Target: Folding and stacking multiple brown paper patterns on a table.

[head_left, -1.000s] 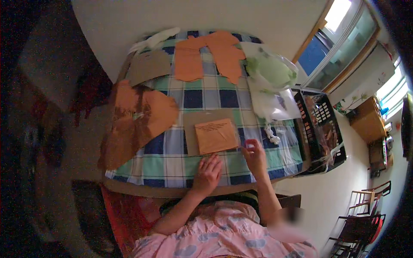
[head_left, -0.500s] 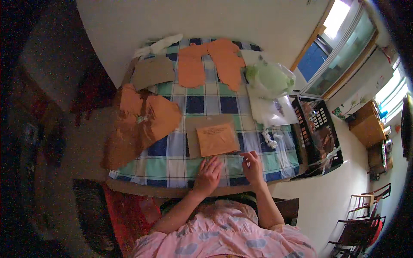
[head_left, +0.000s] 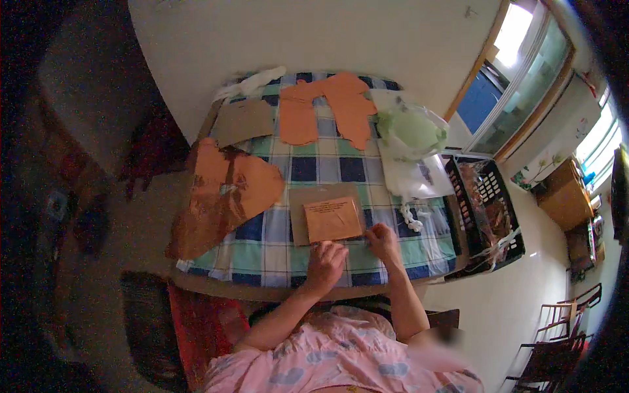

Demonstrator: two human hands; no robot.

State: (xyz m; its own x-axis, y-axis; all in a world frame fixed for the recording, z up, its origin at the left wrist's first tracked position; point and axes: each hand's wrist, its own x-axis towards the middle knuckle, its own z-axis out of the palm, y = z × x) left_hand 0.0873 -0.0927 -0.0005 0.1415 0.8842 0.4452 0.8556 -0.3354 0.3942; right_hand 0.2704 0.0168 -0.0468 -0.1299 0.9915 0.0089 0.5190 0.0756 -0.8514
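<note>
A folded orange sheet with dark print (head_left: pixel 333 223) lies inside a clear plastic bag (head_left: pixel 362 208), on a grey-brown piece of card (head_left: pixel 299 196). All of it rests on the checked tablecloth near the table's front edge. My left hand (head_left: pixel 326 267) is at the near edge of the bag, its fingers curled closed; what they hold, if anything, is hidden. By the bag's near right corner, my right hand (head_left: pixel 384 245) has thumb and fingers pinched together on the clear plastic.
Orange cut-out pieces (head_left: pixel 327 105) lie at the back, beside a grey-brown card (head_left: pixel 246 121). A large shiny orange-brown sheet (head_left: pixel 226 190) hangs over the left edge. A pale green plastic bag (head_left: pixel 413 131) and white cord (head_left: pixel 411 217) sit right; a black crate (head_left: pixel 488 216) stands beyond.
My left hand, earlier laid flatter, has curled its fingers at the bag's near edge. My right hand has closed in on the bag's corner. The whole view has shifted slightly.
</note>
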